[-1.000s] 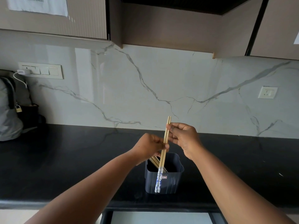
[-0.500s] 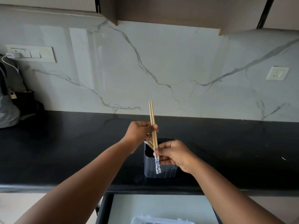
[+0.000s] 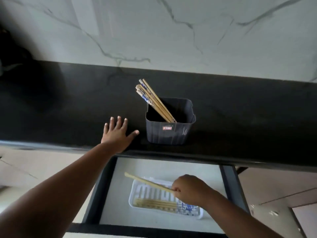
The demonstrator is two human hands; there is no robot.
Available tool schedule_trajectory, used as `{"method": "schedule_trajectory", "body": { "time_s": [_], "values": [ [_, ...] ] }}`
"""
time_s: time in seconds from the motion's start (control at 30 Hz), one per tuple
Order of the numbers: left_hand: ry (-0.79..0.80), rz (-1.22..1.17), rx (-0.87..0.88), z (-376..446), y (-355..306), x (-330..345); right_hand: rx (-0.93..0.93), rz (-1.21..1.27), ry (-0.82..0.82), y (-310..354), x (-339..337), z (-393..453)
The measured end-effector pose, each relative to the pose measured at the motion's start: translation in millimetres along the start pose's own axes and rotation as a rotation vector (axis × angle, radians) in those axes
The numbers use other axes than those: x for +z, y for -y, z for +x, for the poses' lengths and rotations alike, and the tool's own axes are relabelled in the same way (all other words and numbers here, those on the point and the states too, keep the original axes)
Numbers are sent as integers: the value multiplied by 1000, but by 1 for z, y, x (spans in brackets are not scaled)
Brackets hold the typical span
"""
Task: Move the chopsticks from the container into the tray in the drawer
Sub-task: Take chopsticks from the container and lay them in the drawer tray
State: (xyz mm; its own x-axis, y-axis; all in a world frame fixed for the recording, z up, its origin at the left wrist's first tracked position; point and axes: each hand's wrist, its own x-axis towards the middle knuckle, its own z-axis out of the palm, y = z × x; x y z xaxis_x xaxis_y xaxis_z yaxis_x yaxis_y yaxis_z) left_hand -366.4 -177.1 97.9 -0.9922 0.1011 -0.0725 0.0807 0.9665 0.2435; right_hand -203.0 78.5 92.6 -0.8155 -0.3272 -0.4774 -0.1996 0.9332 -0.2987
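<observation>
A dark grey square container (image 3: 169, 134) stands on the black counter, with several wooden chopsticks (image 3: 154, 100) leaning out of its back left corner. Below, in the open drawer (image 3: 171, 219), lies a white slotted tray (image 3: 151, 189) with a few chopsticks (image 3: 157, 204) along its near side. My right hand (image 3: 190, 189) hovers over the tray and pinches a pair of chopsticks (image 3: 147, 182) that point up and left. My left hand (image 3: 118, 133) rests flat on the counter with fingers spread, left of the container.
The black counter's front edge (image 3: 171, 157) overhangs the back of the drawer. A marble backsplash (image 3: 154, 31) rises behind. The drawer's dark rims (image 3: 229, 186) frame the tray on both sides, with bare pale floor around it.
My right hand has carried the pair of chopsticks down from above the container to the tray in the drawer. My left hand let go and now lies flat on the counter. The view tilted downward.
</observation>
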Motion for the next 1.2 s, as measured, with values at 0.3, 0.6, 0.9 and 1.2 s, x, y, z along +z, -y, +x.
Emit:
{"method": "schedule_trajectory", "body": {
  "time_s": [0.3,0.6,0.9,1.2],
  "values": [
    [-107,-4,23,1,8,14,87,-195,140,-28,73,42],
    [-122,-21,17,3,10,14,-40,-250,129,-33,76,41],
    [-109,-15,22,4,13,15,14,-143,102,-34,70,37],
    [-112,-16,19,5,13,17,9,-190,72,-33,67,32]
  ]
}}
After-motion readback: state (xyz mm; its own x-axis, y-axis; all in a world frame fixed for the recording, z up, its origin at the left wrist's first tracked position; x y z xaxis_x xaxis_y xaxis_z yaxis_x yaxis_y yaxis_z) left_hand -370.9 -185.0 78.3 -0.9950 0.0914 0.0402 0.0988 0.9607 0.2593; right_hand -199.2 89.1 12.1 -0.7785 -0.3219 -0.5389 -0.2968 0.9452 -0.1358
